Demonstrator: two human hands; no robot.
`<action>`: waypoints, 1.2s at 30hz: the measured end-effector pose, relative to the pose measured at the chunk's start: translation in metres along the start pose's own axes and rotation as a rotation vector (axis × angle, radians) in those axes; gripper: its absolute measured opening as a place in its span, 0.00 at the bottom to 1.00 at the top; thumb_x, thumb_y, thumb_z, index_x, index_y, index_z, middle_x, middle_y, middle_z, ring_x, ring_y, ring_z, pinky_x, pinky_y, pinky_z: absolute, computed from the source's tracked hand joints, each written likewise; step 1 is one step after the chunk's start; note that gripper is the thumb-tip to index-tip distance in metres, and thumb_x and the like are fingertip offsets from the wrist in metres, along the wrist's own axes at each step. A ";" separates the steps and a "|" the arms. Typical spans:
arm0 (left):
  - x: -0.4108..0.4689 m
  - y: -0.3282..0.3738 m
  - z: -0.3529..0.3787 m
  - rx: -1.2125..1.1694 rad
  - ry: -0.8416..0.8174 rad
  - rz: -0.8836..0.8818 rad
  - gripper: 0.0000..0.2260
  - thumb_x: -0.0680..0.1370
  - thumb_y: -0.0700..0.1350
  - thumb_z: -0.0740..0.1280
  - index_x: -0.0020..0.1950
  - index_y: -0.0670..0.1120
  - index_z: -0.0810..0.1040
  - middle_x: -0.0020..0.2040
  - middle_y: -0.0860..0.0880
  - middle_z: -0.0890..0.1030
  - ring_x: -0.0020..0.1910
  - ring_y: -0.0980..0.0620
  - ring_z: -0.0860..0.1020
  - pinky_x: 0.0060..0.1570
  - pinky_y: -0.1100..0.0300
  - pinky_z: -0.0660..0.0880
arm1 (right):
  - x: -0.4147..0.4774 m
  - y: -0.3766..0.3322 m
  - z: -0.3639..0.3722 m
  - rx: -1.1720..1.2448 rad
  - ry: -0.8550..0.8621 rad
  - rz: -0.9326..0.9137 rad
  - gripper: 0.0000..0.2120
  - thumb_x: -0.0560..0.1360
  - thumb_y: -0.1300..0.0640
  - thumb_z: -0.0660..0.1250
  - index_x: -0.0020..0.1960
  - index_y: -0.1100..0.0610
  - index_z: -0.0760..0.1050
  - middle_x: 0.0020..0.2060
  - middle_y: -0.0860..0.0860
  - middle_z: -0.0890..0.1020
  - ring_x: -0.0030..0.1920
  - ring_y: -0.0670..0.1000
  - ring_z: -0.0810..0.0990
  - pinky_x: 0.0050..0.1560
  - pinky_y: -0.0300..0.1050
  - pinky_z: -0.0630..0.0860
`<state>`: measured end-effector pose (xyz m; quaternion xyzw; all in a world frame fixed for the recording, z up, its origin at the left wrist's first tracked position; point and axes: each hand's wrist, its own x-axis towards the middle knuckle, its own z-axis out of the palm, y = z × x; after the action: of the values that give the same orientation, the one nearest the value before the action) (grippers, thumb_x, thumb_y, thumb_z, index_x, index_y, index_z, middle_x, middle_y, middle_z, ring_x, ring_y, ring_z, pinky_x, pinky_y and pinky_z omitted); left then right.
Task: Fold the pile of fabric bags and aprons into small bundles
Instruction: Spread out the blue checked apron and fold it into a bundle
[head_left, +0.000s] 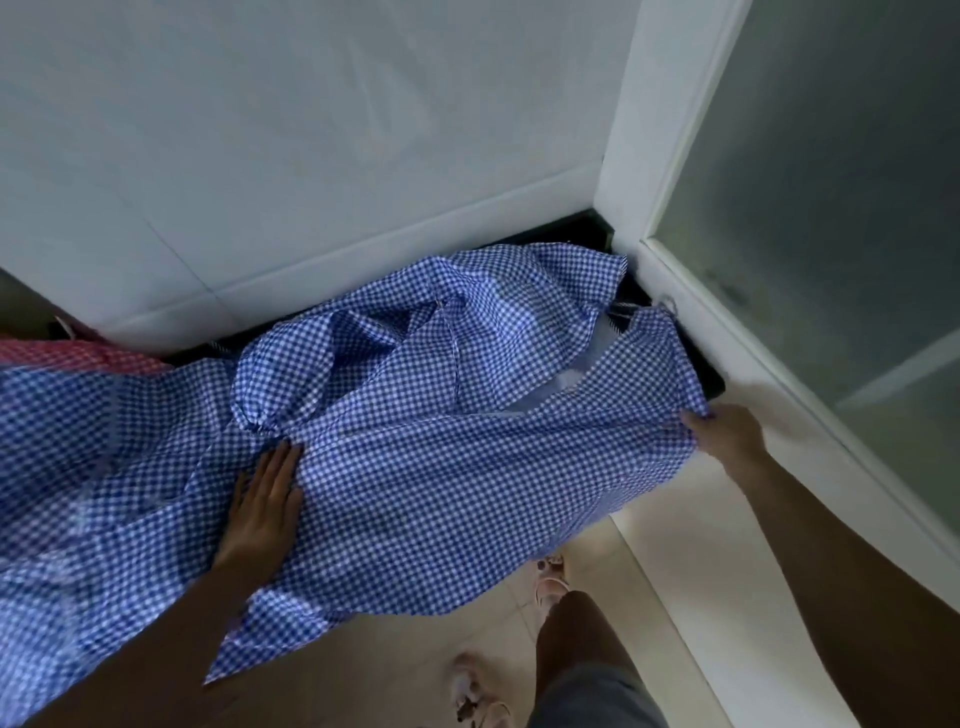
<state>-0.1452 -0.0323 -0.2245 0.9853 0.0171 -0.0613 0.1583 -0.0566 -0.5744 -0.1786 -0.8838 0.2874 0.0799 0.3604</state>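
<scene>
Dark counter (710, 385), blue apron (441, 493) lengthwise left-right

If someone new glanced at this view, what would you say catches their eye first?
The blue checked fabric dominates, spread crumpled across the middle of the view below the white tiled wall. The left hand presses flat on it near the centre, while the right hand grips its right edge beside the frosted glass door. A red checked cloth peeks in at the far left.
</scene>
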 end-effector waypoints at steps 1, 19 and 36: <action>0.004 0.004 0.000 0.011 -0.012 -0.017 0.29 0.81 0.58 0.41 0.78 0.44 0.53 0.78 0.48 0.54 0.76 0.48 0.51 0.73 0.53 0.38 | -0.003 -0.006 0.000 -0.086 0.018 -0.046 0.14 0.75 0.55 0.67 0.36 0.63 0.73 0.39 0.60 0.78 0.42 0.59 0.78 0.37 0.45 0.68; 0.026 0.053 -0.002 -0.093 0.065 -0.364 0.24 0.82 0.38 0.52 0.78 0.48 0.54 0.78 0.43 0.50 0.77 0.42 0.44 0.71 0.35 0.41 | 0.057 -0.087 0.033 -0.224 -0.139 -0.589 0.19 0.75 0.59 0.69 0.64 0.60 0.71 0.59 0.57 0.72 0.55 0.57 0.75 0.56 0.53 0.73; 0.017 0.059 0.005 -0.034 -0.013 -0.231 0.32 0.74 0.69 0.40 0.77 0.60 0.40 0.76 0.60 0.39 0.74 0.59 0.39 0.70 0.36 0.37 | 0.112 -0.090 0.024 -0.470 0.122 -0.253 0.15 0.76 0.52 0.67 0.48 0.64 0.82 0.43 0.64 0.83 0.43 0.62 0.81 0.47 0.52 0.79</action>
<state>-0.1253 -0.0893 -0.2128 0.9736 0.1304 -0.0851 0.1669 0.0881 -0.5573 -0.1822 -0.9752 0.1696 0.0451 0.1347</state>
